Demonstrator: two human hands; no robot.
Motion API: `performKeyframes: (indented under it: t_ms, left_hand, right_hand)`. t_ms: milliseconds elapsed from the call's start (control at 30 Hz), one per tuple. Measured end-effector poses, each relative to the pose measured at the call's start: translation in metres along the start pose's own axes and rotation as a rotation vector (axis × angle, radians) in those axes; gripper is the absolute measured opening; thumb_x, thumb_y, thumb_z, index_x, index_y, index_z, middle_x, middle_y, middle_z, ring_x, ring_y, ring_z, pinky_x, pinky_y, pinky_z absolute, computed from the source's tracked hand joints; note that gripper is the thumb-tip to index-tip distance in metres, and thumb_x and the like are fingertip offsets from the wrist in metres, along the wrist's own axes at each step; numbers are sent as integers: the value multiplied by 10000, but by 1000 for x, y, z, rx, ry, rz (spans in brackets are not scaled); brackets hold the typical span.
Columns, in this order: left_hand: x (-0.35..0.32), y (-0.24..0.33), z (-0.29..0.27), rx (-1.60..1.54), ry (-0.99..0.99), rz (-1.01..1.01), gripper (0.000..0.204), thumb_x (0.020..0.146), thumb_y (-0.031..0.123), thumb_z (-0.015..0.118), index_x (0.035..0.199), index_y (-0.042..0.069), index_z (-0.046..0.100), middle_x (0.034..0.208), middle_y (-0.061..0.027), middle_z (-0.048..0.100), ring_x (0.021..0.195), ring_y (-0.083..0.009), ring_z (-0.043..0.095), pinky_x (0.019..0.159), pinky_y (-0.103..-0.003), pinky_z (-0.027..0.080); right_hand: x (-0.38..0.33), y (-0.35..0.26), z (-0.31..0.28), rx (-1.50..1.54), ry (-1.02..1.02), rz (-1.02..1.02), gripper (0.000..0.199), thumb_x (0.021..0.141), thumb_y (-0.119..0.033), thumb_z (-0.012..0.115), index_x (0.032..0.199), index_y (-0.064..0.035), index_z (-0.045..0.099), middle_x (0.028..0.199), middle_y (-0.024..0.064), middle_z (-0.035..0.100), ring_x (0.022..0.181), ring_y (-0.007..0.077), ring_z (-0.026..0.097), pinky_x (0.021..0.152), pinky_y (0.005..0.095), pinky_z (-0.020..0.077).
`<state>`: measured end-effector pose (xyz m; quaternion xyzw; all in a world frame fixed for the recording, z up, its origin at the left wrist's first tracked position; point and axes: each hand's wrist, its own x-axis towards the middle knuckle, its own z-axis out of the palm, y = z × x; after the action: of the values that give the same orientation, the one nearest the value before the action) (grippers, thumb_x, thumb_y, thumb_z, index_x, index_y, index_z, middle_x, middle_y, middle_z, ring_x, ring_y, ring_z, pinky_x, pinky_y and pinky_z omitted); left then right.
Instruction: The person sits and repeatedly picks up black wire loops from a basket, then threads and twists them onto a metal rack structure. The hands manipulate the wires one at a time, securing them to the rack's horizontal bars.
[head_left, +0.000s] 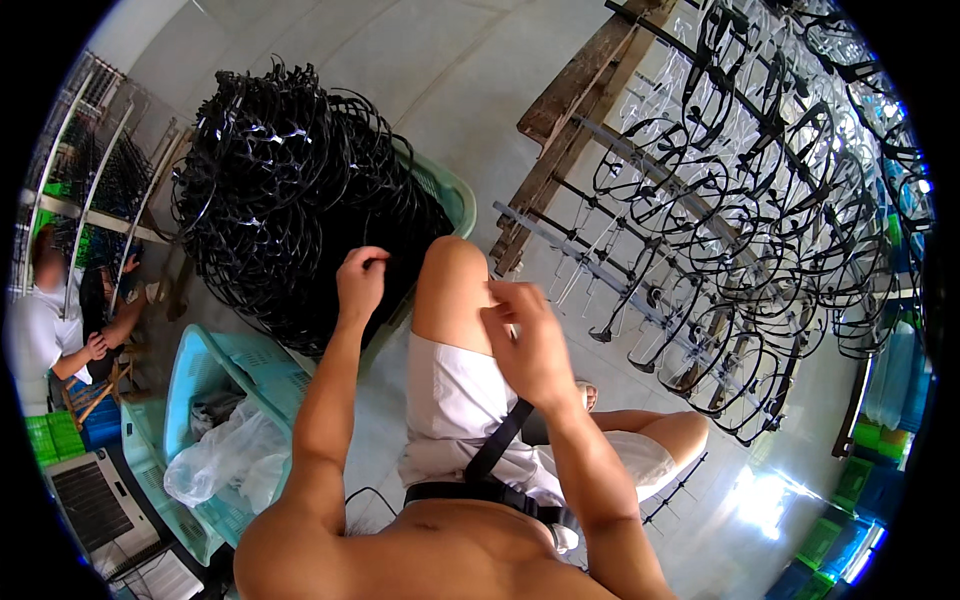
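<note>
Beside the raised knee (455, 275): left hand (362, 280) pinched shut on a strand of the black frame heap (290, 190); right hand (530, 340) curled, grip unclear. Likely snag, dragging tangled neighbours out of the green basket (450, 195).

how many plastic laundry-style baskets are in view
3: a green basket under the heap of black frames, a light blue basket holding a clear plastic bag, and another light blue one beside it. More may be hidden.
</note>
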<state>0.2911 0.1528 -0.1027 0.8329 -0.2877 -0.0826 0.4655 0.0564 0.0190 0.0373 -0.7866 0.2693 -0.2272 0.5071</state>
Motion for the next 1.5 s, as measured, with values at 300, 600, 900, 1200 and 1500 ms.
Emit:
performKeyframes:
  t_ms: [300, 600, 900, 1200, 1500]
  left_hand:
    - [-33, 87, -40, -863, 200, -273, 295, 898, 20, 529, 1190, 4, 569, 937, -47, 546, 746, -135, 583, 662, -248, 484]
    - [18, 88, -57, -825, 124, -160, 477, 944, 120, 507, 1366, 94, 286, 1176, -151, 549, 1008, -233, 571, 845, -336, 465]
    - [-40, 8, -6, 231, -117, 178, 370, 863, 107, 481, 1212, -18, 498, 1234, -210, 517, 1188, -360, 457, 1008, -411, 344]
    - [-48, 138, 14, -523, -153, 221, 165, 906, -12, 485, 1038, -23, 583, 1006, -99, 597, 878, -165, 590, 814, -303, 475]
    - [-33, 168, 70, -71, -582, 529, 571, 725, 188, 703, 1216, 20, 463, 1152, -167, 544, 1122, -358, 473, 1016, -470, 296]
  right_hand:
    - [54, 22, 108, -403, -96, -525, 347, 764, -87, 612, 1104, -36, 571, 1204, 136, 518, 1187, 323, 430, 988, 445, 351]
    - [117, 56, 147, -4, -488, -327, 244, 758, -160, 664, 996, -117, 693, 924, 139, 598, 834, 292, 605, 761, 359, 491]
    - [87, -30, 103, 862, -627, 86, 246, 814, -118, 718, 1001, 22, 639, 846, 46, 649, 728, 93, 599, 619, 246, 513]
    - [0, -44, -78, 1221, 319, 85, 241, 940, -195, 538, 1067, 10, 524, 721, 120, 593, 550, 227, 614, 506, 357, 545]
    - [65, 14, -52, 918, 417, 358, 257, 921, -214, 582, 1022, 23, 586, 806, 88, 618, 645, 185, 640, 592, 294, 552]
